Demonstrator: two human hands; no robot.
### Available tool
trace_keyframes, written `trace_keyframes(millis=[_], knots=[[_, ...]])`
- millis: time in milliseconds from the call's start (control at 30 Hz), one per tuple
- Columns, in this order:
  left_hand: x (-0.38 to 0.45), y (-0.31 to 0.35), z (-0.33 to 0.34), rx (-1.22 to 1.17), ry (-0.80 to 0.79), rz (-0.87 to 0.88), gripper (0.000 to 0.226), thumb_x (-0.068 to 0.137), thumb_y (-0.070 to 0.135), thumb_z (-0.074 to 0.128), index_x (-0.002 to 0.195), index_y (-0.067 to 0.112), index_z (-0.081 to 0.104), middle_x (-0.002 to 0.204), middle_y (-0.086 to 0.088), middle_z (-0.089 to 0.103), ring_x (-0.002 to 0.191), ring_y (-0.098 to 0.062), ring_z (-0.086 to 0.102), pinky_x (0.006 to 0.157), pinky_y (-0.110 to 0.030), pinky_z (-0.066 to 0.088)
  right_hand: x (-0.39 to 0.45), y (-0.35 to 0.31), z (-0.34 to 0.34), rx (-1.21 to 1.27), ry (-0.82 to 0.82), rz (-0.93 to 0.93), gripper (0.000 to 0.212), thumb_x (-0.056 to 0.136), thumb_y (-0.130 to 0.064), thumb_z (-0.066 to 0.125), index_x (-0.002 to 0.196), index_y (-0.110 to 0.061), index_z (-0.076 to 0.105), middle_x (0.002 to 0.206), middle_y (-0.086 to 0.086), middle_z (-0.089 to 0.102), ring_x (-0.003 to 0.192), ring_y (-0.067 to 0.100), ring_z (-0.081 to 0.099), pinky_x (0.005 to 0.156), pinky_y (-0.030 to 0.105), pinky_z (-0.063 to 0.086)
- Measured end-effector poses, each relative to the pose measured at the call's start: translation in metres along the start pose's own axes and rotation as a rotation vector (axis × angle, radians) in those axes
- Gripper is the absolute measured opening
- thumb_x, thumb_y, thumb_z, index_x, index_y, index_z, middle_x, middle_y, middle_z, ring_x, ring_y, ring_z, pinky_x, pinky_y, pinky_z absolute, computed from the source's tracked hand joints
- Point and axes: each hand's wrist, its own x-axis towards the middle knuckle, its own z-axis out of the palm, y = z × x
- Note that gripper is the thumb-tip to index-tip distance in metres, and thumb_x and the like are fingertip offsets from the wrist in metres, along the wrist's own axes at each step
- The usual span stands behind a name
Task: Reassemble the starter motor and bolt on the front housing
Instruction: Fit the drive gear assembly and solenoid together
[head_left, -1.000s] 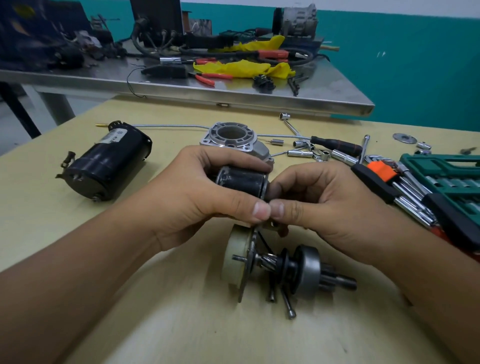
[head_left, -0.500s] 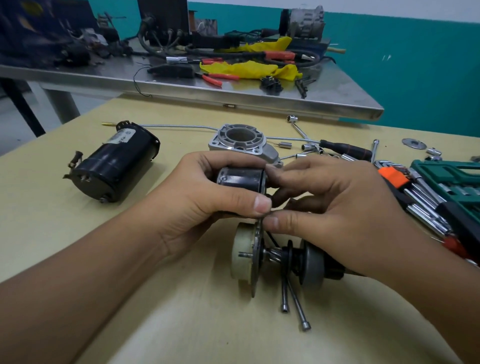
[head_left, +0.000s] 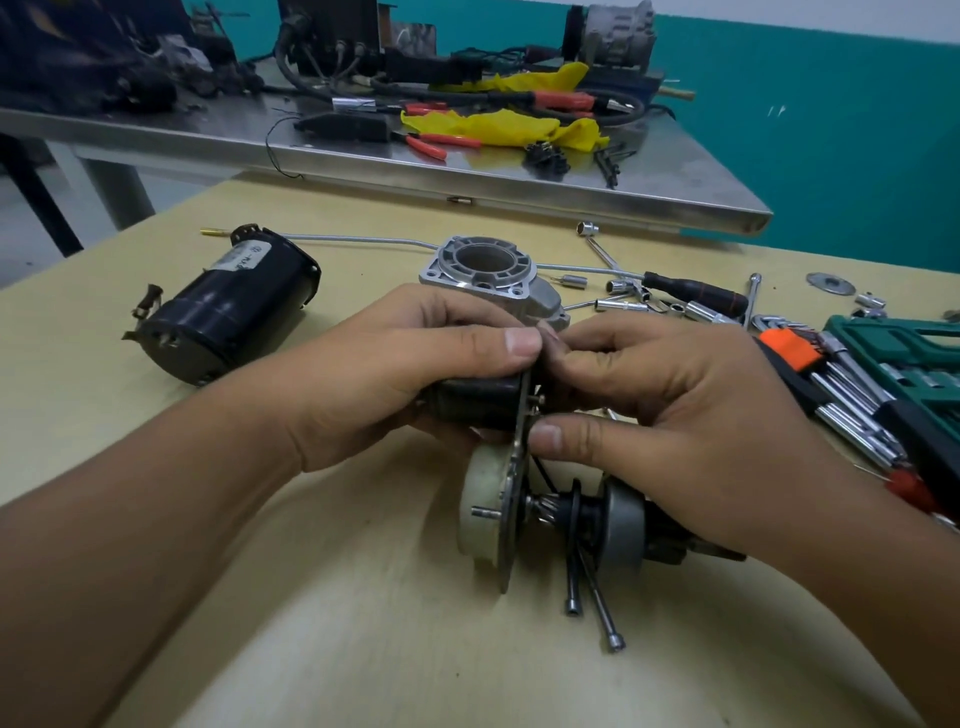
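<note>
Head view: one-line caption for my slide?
Both hands, left hand and right hand, press a black cylinder against a metal plate; front housing waits behind.

black solenoid (head_left: 475, 402) against plate (head_left: 511, 499), aluminium front housing (head_left: 485, 270) behind

The one camera sits on my head, looking forward and down, close over the table (head_left: 322, 649)

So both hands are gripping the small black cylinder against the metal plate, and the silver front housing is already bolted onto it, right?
Not quite. In the head view the left hand and right hand do hold the small black cylinder against the metal plate, but the silver front housing is not bolted on: it lies loose on the table behind the hands.
</note>
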Motion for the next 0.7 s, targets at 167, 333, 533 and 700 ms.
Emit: trace_keyframes(millis=[167, 333, 533, 700], knots=[[0.002, 0.004, -0.009, 0.113, -0.075, 0.052, 0.026, 0.084, 0.043, 0.069, 0.102, 0.029, 0.081, 0.082, -0.001, 0.073, 0.072, -0.017, 0.068, 0.061, -0.028, 0.052, 0.001, 0.0, 0.0, -0.037, 0.012, -0.024, 0.046, 0.077, -0.028, 0.083, 0.12, -0.015, 0.075, 0.109, -0.013, 0.074, 0.104, -0.003, 0.068, 0.091, 0.013, 0.05], [0.003, 0.008, -0.008, 0.279, -0.097, 0.15, 0.028, 0.09, 0.047, 0.064, 0.1, 0.025, 0.079, 0.068, 0.0, 0.068, 0.05, -0.014, 0.06, 0.048, -0.026, 0.045, 0.009, -0.003, -0.001, -0.144, -0.05, -0.067, 0.032, 0.081, -0.029, 0.079, 0.112, -0.018, 0.08, 0.106, -0.014, 0.075, 0.102, -0.003, 0.067, 0.089, 0.014, 0.05], [0.0, 0.006, -0.006, 0.293, -0.072, 0.233, 0.023, 0.077, 0.037, 0.078, 0.094, 0.021, 0.08, 0.073, -0.008, 0.073, 0.054, -0.023, 0.062, 0.048, -0.027, 0.049, 0.009, -0.01, 0.0, -0.061, 0.01, -0.07, 0.028, 0.08, -0.017, 0.085, 0.107, -0.015, 0.08, 0.094, -0.012, 0.077, 0.09, -0.002, 0.072, 0.079, 0.013, 0.054], [0.002, 0.002, -0.004, 0.253, 0.003, 0.203, 0.033, 0.071, 0.041, 0.079, 0.094, 0.017, 0.08, 0.078, -0.021, 0.069, 0.063, -0.042, 0.064, 0.056, -0.061, 0.053, 0.007, -0.012, -0.002, -0.215, 0.043, -0.1, 0.015, 0.077, -0.022, 0.088, 0.087, -0.017, 0.079, 0.078, -0.013, 0.074, 0.077, 0.001, 0.07, 0.069, 0.01, 0.051]])
